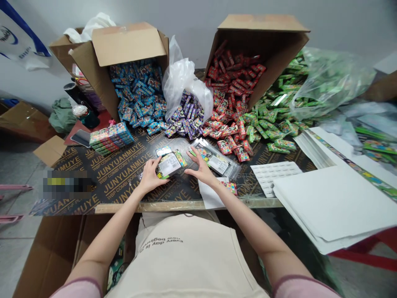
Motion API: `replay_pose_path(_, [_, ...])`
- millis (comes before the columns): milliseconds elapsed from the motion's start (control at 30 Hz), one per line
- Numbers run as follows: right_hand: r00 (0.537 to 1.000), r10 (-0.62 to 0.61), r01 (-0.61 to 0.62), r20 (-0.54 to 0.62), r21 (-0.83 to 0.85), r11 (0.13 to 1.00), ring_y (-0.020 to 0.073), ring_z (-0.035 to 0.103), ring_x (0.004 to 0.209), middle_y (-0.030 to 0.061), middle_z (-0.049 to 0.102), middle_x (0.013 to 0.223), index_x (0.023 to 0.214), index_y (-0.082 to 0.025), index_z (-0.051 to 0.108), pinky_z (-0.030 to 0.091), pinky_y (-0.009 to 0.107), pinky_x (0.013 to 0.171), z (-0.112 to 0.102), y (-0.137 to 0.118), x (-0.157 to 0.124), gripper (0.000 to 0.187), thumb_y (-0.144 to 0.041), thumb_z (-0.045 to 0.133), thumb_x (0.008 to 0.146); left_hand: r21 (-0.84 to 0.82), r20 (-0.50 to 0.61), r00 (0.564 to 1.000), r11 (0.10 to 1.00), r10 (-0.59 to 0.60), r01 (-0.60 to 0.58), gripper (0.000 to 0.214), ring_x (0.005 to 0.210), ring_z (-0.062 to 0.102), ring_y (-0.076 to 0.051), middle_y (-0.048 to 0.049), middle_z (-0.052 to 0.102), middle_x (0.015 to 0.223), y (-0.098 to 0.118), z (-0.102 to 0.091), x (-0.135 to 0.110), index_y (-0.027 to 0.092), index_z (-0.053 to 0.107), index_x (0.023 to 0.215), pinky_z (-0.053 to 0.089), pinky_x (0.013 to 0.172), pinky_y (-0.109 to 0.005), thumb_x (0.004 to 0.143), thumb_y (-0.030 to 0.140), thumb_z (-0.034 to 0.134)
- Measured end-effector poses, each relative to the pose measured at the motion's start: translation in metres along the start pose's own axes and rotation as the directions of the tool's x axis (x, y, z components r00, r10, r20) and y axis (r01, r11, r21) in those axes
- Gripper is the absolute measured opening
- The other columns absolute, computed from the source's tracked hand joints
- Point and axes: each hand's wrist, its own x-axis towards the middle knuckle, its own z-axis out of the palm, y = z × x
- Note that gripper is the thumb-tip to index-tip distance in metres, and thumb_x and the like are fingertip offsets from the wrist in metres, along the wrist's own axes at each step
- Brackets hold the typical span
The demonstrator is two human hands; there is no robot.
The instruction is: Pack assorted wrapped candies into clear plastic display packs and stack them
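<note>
My left hand (150,178) grips the left side of a small flat printed packet (170,164) with a white label, thumb at its near edge. A little blue box (163,150) lies by the packet's far edge. My right hand (201,169) has its fingers spread, apart from that packet. Its fingertips are over a pile of clear plastic sleeves (229,160) with printed inserts; whether they touch the sleeves I cannot tell. Under my right wrist lie a white paper (211,196) and a small red box (231,187).
Cartons spill blue boxes (139,91) and red boxes (231,89). Purple boxes (187,118) lie between them, green boxes (269,122) at the right. A stacked block of boxes (110,138) and a phone (81,138) stand left. White sheets (335,203) overhang the right edge.
</note>
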Motion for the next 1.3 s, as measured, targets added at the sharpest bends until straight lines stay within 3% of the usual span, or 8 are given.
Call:
replay_pose_path(133, [0.958,0.177,-0.073,-0.227,0.401,0.913,0.0214,0.063,0.111,0.0067,0.062,0.125,0.137,-0.033,0.037,0.049,0.041,0.095,0.036,-0.017,0.014,0.075,-0.057,0.067,0.074,-0.327,-0.214,0.965,0.942,-0.153,0.077,0.095,0.109,0.053,-0.026,-0.0085,0.051,0.115,0.022,0.021,0.011,0.020,0.042,0.140,0.042,0.098,-0.038,0.058,0.045,0.082])
replay_pose_path(300, [0.841,0.321,-0.046,-0.436,0.532,0.845,0.0166,0.065,0.082,-0.0006,0.068,0.088,0.102,-0.023,0.055,0.054,0.029,0.073,0.061,-0.037,0.032,0.045,-0.052,0.067,0.071,-0.734,-0.203,0.924,0.675,-0.325,0.076,0.040,0.097,0.061,-0.019,-0.0060,0.066,0.102,0.050,0.049,0.010,0.018,0.065,0.104,0.046,0.088,-0.029,0.080,0.049,0.063])
replay_pose_path(500, [0.814,0.421,-0.147,-0.400,0.560,0.816,0.0182,0.064,0.062,-0.0065,0.062,0.058,0.083,-0.024,0.050,0.052,0.030,0.059,0.057,-0.040,0.021,0.024,-0.030,0.063,0.064,-0.974,0.046,0.818,0.155,-0.573,0.163,0.046,0.073,0.066,-0.017,-0.0019,0.069,0.070,0.079,0.052,0.003,0.016,0.065,0.077,0.050,0.069,-0.027,0.071,0.061,0.066])
replay_pose_path(667, [0.869,0.378,-0.101,-0.318,0.635,0.766,0.0240,0.071,0.077,-0.0015,0.073,0.078,0.102,-0.027,0.047,0.056,0.039,0.068,0.051,-0.046,0.006,0.033,-0.042,0.057,0.075,-0.958,0.237,0.778,-0.007,-0.582,0.286,0.032,0.060,0.063,-0.014,-0.0005,0.069,0.066,0.081,0.029,0.018,0.015,0.068,0.073,0.048,0.061,-0.025,0.059,0.042,0.076])
replay_pose_path(800, [0.889,0.366,-0.111,-0.275,0.645,0.756,0.0246,0.072,0.082,0.0003,0.075,0.086,0.106,-0.026,0.051,0.056,0.041,0.075,0.045,-0.047,0.002,0.043,-0.038,0.068,0.069,-0.931,0.250,0.852,0.126,-0.460,0.342,0.024,0.060,0.061,-0.012,-0.0011,0.070,0.071,0.079,0.007,0.028,0.015,0.072,0.077,0.044,0.057,-0.022,0.055,0.025,0.071])
replay_pose_path(933, [0.930,0.223,-0.066,-0.292,0.464,0.883,0.0230,0.071,0.086,0.0028,0.076,0.090,0.090,-0.023,0.065,0.054,0.040,0.084,0.035,-0.044,-0.002,0.029,-0.038,0.076,0.067,-0.843,-0.040,0.958,0.524,-0.284,0.121,0.009,0.069,0.061,-0.014,-0.0012,0.069,0.071,0.081,-0.011,0.025,0.018,0.072,0.067,0.047,0.066,-0.024,0.058,0.019,0.071])
replay_pose_path(1033, [0.950,0.073,0.006,-0.302,0.253,0.967,0.0231,0.069,0.092,0.0040,0.075,0.092,0.078,-0.023,0.072,0.052,0.042,0.091,0.026,-0.043,-0.006,0.019,-0.041,0.075,0.070,-0.694,-0.098,0.990,0.720,-0.106,0.009,0.005,0.076,0.064,-0.018,-0.0047,0.070,0.075,0.080,-0.019,0.022,0.020,0.074,0.065,0.049,0.069,-0.028,0.064,0.024,0.074])
replay_pose_path(1300, [0.953,0.013,0.017,-0.304,0.093,0.996,0.0191,0.067,0.066,0.0000,0.074,0.072,0.072,-0.024,0.076,0.055,0.036,0.070,0.014,-0.050,-0.005,0.012,-0.036,0.076,0.070,-0.605,0.083,0.994,0.789,-0.071,0.107,0.019,0.058,0.061,-0.016,-0.0040,0.071,0.064,0.074,-0.029,0.040,0.017,0.076,0.069,0.047,0.059,-0.026,0.059,0.032,0.081])
